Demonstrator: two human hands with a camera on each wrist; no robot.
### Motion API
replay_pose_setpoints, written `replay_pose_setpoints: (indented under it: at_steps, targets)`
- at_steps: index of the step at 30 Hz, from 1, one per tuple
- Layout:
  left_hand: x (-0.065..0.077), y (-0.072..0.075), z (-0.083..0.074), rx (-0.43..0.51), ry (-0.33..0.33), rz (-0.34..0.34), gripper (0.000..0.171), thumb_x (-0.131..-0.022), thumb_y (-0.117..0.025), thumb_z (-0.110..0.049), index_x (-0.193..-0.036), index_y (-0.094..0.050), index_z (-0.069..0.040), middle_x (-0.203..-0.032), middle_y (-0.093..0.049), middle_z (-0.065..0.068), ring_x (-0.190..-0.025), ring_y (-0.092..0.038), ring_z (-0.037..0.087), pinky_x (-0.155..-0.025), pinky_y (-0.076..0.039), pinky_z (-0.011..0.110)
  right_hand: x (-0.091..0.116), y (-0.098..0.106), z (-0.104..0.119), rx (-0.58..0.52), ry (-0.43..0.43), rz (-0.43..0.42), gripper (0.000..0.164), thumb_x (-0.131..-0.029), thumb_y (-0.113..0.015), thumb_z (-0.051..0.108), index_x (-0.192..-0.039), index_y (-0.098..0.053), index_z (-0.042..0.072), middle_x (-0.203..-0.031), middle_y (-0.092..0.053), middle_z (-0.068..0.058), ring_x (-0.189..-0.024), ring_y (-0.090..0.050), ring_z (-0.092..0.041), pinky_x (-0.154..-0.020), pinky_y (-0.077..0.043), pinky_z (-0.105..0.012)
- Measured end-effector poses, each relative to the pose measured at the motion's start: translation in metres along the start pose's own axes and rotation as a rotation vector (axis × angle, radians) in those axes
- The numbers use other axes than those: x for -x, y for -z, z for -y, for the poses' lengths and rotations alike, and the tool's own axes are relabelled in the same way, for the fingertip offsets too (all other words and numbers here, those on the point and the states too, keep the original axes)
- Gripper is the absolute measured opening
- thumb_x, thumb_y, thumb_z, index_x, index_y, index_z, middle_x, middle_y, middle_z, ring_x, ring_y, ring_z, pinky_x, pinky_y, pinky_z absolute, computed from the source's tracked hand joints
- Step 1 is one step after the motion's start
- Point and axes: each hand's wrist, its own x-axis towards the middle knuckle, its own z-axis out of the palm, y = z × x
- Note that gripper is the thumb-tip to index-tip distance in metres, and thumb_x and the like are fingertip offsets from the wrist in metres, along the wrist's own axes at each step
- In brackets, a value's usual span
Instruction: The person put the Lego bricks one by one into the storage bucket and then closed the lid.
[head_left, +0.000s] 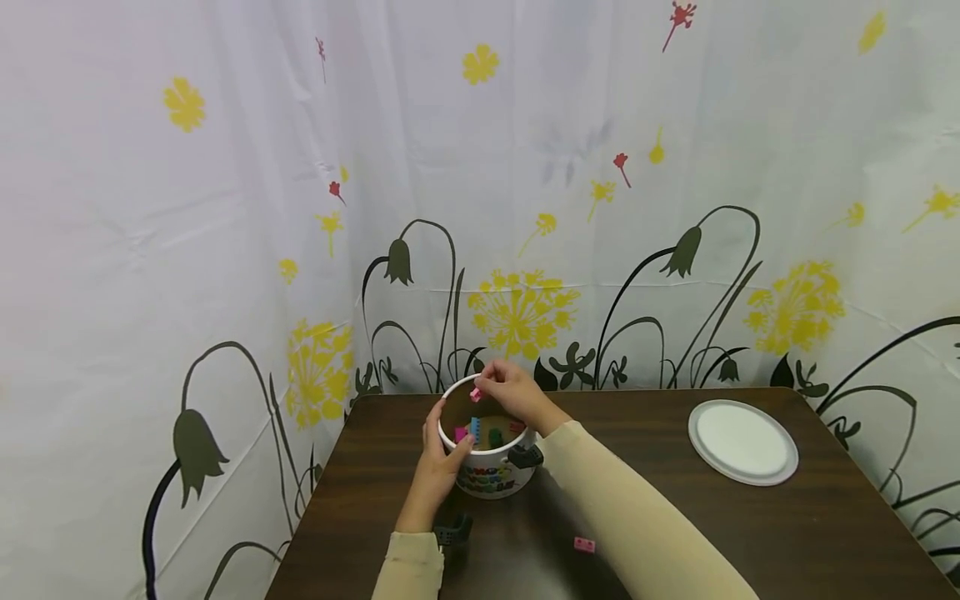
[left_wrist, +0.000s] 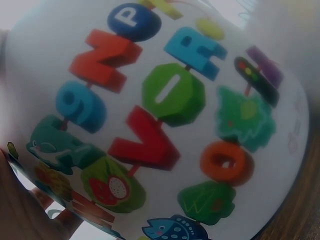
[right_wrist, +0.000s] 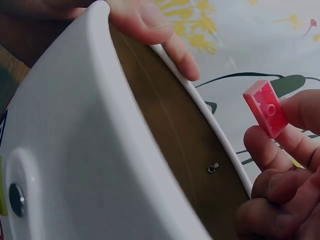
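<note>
A round white bucket (head_left: pixel 480 493) with printed colourful letters stands on the table, its top uncovered. My left hand (head_left: pixel 437 469) grips its left side, the thumb on the near rim. Over the opening, my right hand (head_left: pixel 517 395) pinches a small pink toy brick (right_wrist: pixel 266 109) between thumb and fingers; its hollow underside shows in the right wrist view. Inside the bucket lie a blue brick (head_left: pixel 476 428), a magenta brick (head_left: pixel 461 434), a green brick (head_left: pixel 495 437) and a reddish brick (head_left: pixel 517 426). The left wrist view shows mostly the bucket's printed wall.
Another pink brick (head_left: pixel 584 545) lies on the brown table (head_left: pixel 637 467), near the right forearm. A round white lid (head_left: pixel 742 442) rests flat at the table's right. Behind the table hangs a flowered white curtain (head_left: pixel 525 167).
</note>
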Motion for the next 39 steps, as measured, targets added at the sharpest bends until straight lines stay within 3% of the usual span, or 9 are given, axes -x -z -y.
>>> replay_pose_setpoints:
  at_steps: [6,11,15,20,28,39]
  targets:
    - [0.0,-0.001,0.002,0.009,0.007,0.0,0.089,-0.1,-0.074,-0.045,-0.171,-0.021,-0.037,-0.171,-0.025,0.015,-0.147,-0.043,0.055,-0.116,-0.04,0.076,0.0,-0.001,0.0,0.024,-0.006,-0.033,0.021,-0.109,-0.068,0.033,-0.105,-0.069,0.012,-0.098,-0.072,-0.004,-0.109,-0.065,-0.047,-0.087,-0.051,-0.033]
    - [-0.001,0.001,0.0,0.016,-0.005,0.001,0.087,-0.101,-0.072,-0.039,-0.171,-0.021,-0.036,-0.17,-0.026,0.017,-0.146,-0.044,0.055,-0.116,-0.04,0.075,-0.002,-0.002,0.0,0.046,0.0,-0.059,0.023,-0.109,-0.067,0.034,-0.104,-0.068,0.011,-0.095,-0.066,-0.013,-0.087,-0.06,-0.025,-0.079,-0.048,-0.032]
    - [-0.001,0.002,0.0,0.008,-0.009,0.002,0.087,-0.101,-0.072,-0.041,-0.171,-0.021,-0.036,-0.171,-0.025,0.016,-0.147,-0.043,0.054,-0.117,-0.04,0.074,-0.003,-0.002,-0.001,0.062,0.018,-0.066,0.021,-0.109,-0.067,0.031,-0.103,-0.069,0.011,-0.091,-0.063,-0.005,-0.083,-0.054,-0.016,-0.077,-0.046,-0.032]
    - [-0.002,0.002,0.001,-0.002,-0.001,0.002,0.089,-0.1,-0.073,-0.047,-0.171,-0.021,-0.037,-0.171,-0.026,0.015,-0.147,-0.043,0.055,-0.117,-0.04,0.075,-0.004,-0.004,-0.003,0.092,0.026,-0.072,0.018,-0.108,-0.068,0.029,-0.102,-0.068,0.013,-0.088,-0.061,0.005,-0.083,-0.053,-0.015,-0.077,-0.045,-0.032]
    - [-0.002,0.001,0.001,0.001,-0.006,0.006,0.09,-0.1,-0.073,-0.047,-0.171,-0.02,-0.036,-0.171,-0.025,0.016,-0.146,-0.044,0.056,-0.115,-0.042,0.075,-0.001,-0.009,0.0,0.2,0.031,-0.03,0.017,-0.108,-0.067,0.028,-0.098,-0.067,0.015,-0.067,-0.047,0.006,-0.059,-0.041,-0.013,-0.058,-0.038,-0.028]
    - [0.0,0.002,0.003,-0.004,-0.009,0.005,0.09,-0.1,-0.072,-0.049,-0.172,-0.019,-0.036,-0.171,-0.026,0.016,-0.147,-0.043,0.057,-0.116,-0.041,0.076,0.001,-0.014,-0.002,0.2,0.04,-0.036,0.015,-0.109,-0.065,0.026,-0.098,-0.067,0.016,-0.067,-0.047,0.005,-0.058,-0.04,-0.013,-0.056,-0.036,-0.028]
